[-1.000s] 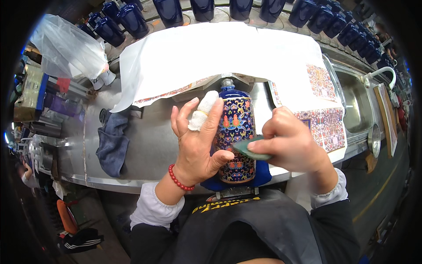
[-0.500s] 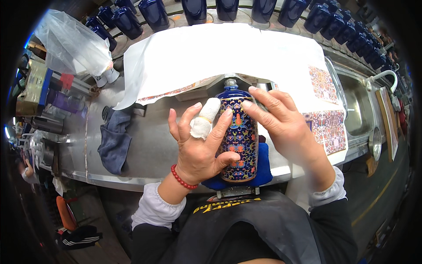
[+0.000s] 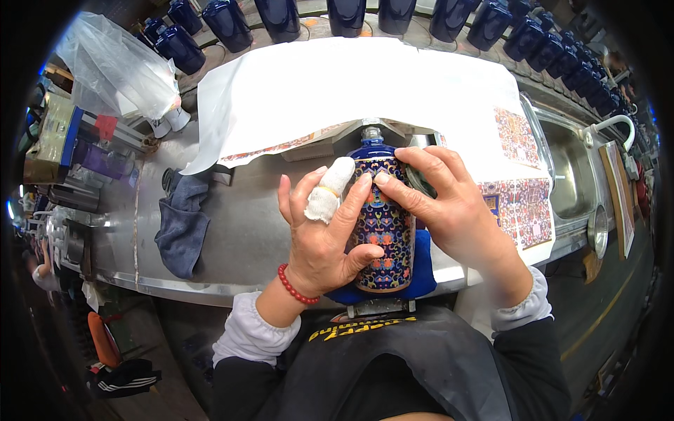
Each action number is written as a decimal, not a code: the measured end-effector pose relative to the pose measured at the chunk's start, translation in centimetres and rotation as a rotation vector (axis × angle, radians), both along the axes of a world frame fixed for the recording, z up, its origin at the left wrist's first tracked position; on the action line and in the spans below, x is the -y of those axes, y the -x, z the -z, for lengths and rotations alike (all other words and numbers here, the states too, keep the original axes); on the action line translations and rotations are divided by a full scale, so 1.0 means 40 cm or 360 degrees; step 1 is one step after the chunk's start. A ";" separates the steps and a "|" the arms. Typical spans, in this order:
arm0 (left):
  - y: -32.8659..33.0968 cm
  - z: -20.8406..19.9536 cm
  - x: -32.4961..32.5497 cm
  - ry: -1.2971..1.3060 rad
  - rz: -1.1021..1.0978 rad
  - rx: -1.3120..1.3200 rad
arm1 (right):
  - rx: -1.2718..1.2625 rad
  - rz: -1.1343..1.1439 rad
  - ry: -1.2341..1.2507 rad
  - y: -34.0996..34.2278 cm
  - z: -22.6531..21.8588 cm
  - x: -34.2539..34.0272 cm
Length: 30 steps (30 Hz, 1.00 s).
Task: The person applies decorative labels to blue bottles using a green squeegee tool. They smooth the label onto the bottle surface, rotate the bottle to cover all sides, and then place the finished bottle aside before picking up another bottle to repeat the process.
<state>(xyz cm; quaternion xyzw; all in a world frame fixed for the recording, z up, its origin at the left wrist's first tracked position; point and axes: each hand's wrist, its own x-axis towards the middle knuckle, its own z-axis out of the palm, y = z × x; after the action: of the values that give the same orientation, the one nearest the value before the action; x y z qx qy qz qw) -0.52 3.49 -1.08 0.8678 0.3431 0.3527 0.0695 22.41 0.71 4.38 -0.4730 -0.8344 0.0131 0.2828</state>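
A dark blue glass bottle [image 3: 385, 242] with a colorful floral pattern lies on a blue cloth pad [image 3: 423, 270], its bare neck pointing away from me. My left hand [image 3: 319, 242] is spread over the bottle's left side, with index fingertip near the upper edge of the pattern and thumb lower down. A white wrapping [image 3: 330, 193] covers one of its fingers. Stretched out from the other side, my right hand [image 3: 449, 203] rests its thumb on the pattern near the left index fingertip. Its index finger touches the bottle's shoulder; the remaining fingertips are partly hidden.
Large white sheets [image 3: 337, 84] with printed patterned panels [image 3: 516, 203] cover the bench behind the bottle. A grey cloth [image 3: 182, 228] lies at left. A metal sink [image 3: 569, 158] stands at right. Several plain blue bottles [image 3: 346, 15] line a curved track at the back.
My right thumb has slid leftward and slightly nearer on the pattern. The patterned bottle has shifted a little to the right. The back row of plain bottles has moved left.
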 end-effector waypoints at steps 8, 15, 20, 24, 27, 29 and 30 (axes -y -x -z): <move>-0.004 0.000 0.007 -0.0011 0.0023 -0.0039 | 0.0044 0.0088 -0.0025 0.000 0.005 0.004; -0.004 -0.005 0.005 0.0011 0.0027 -0.0014 | 0.0050 0.0106 -0.0047 0.004 0.004 0.010; -0.007 -0.009 0.002 -0.0023 -0.0002 -0.0046 | 0.0031 0.0095 -0.0028 0.003 0.002 0.011; -0.009 -0.012 0.000 -0.0027 -0.0014 -0.0057 | 0.0014 0.0074 -0.0036 0.002 0.001 0.008; -0.009 -0.012 -0.003 -0.0020 -0.0016 -0.0036 | 0.0024 0.0079 -0.0042 0.000 0.004 0.006; -0.011 -0.013 -0.003 -0.0020 -0.0009 -0.0016 | -0.0001 0.0070 -0.0037 -0.004 0.009 0.004; -0.011 -0.014 -0.004 0.0003 -0.0008 -0.0006 | -0.0035 0.0056 -0.0035 -0.007 0.011 0.003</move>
<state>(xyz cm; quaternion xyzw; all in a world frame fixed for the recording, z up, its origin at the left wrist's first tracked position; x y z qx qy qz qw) -0.08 3.64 -0.52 0.8674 0.3459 0.3510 0.0689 22.69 0.58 3.92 -0.4842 -0.8229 0.0042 0.2972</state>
